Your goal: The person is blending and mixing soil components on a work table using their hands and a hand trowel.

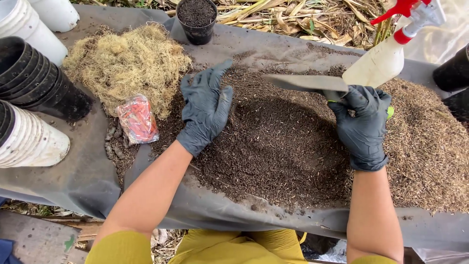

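Left hand (205, 110) flat, open on soil (273, 146); right hand (362, 124) gripping trowel (305, 83) w/ fingers closed

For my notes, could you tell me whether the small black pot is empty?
No, the small black pot is filled with dark soil.

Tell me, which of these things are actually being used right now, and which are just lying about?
In use:
- left gloved hand, flat on the dark loose potting soil
- right gloved hand, its grip around the flat grey metal trowel

Lying about:
- pale tangled dry moss pile
- small orange plastic packet
- white spray bottle with red trigger
- small black soil-filled pot
- stacked black pots
- stacked white pots
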